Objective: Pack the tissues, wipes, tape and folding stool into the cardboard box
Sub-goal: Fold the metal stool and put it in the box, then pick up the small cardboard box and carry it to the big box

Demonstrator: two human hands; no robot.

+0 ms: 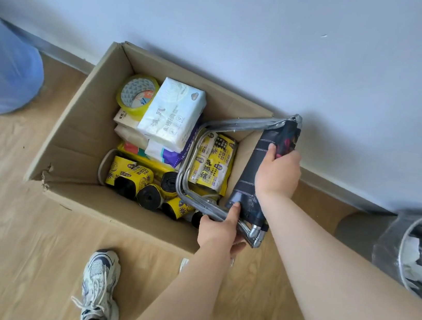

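An open cardboard box (pixel 77 138) stands on the floor against the wall. Inside lie a yellow tape roll (pixel 136 93), a white tissue pack (pixel 173 113), more packs under it, and yellow-and-black bag rolls (pixel 144 183). The folded stool (pixel 253 176), metal legs and dark fabric seat, sits tilted at the box's right end, its legs reaching down over yellow packets (pixel 212 160). My right hand (pixel 278 174) grips the fabric seat from the right. My left hand (pixel 221 229) holds the stool's near corner at the metal frame.
A wire bin (pixel 419 254) lined with clear plastic stands at the right by the wall. A blue translucent bag (pixel 3 68) sits at the left. My shoe (pixel 99 288) is on the wood floor in front of the box.
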